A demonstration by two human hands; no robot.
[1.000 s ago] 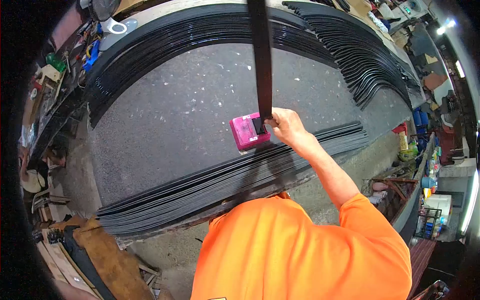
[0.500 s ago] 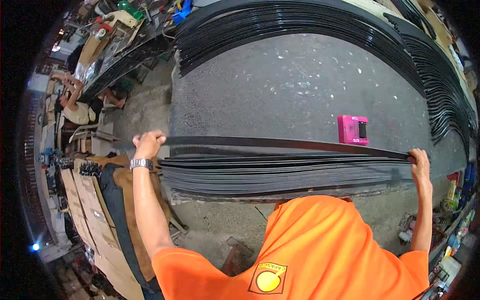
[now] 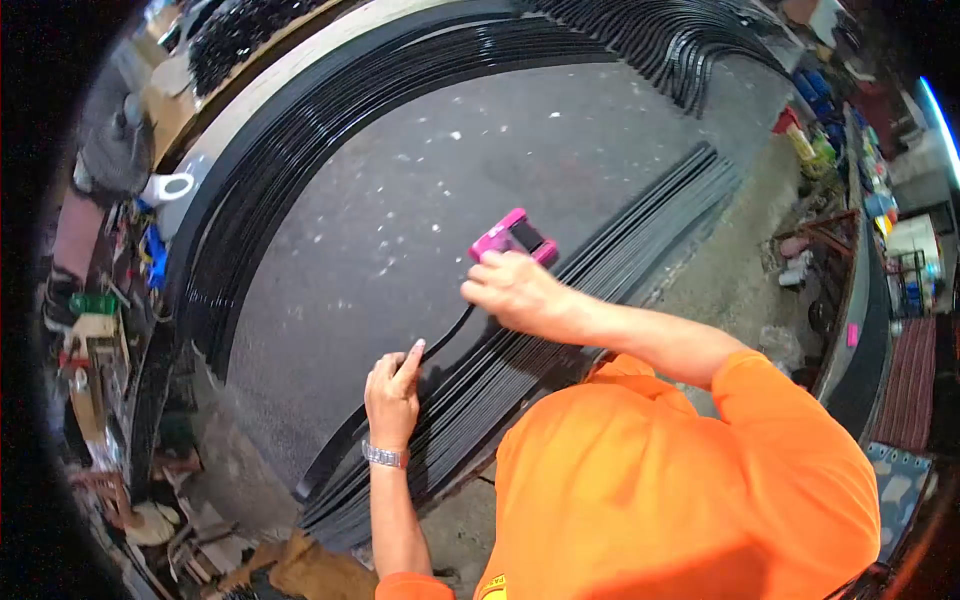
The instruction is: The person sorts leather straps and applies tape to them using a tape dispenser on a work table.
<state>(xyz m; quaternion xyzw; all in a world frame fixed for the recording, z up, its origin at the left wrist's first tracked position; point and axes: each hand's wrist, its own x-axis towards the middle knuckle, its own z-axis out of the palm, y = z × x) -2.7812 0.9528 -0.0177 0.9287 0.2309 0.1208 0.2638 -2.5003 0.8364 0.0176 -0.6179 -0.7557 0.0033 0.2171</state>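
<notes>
A long black strip [image 3: 447,333] runs between my two hands above the dark grey tabletop. My left hand [image 3: 393,400], with a metal watch on its wrist, is closed on the strip, thumb pointing up along it. Beyond that hand, the strip's free end slopes down to the lower left. My right hand [image 3: 520,293] is closed around the strip's other part, right beside a pink box with a black panel [image 3: 515,237], and covers its near edge. Under my forearms lies a stack of similar dark strips [image 3: 600,265] along the table's near edge.
A curved row of black strips [image 3: 265,180] lines the table's far side. More wavy strips [image 3: 690,50] lie at the far right corner. At left, a cluttered bench holds a white roll [image 3: 170,188] and a green bottle [image 3: 93,303]. A person [image 3: 150,522] sits at lower left.
The view has turned, so the table appears tilted. My right hand has come in from the strip's far right end towards my left hand, and the strip now bends between them.
</notes>
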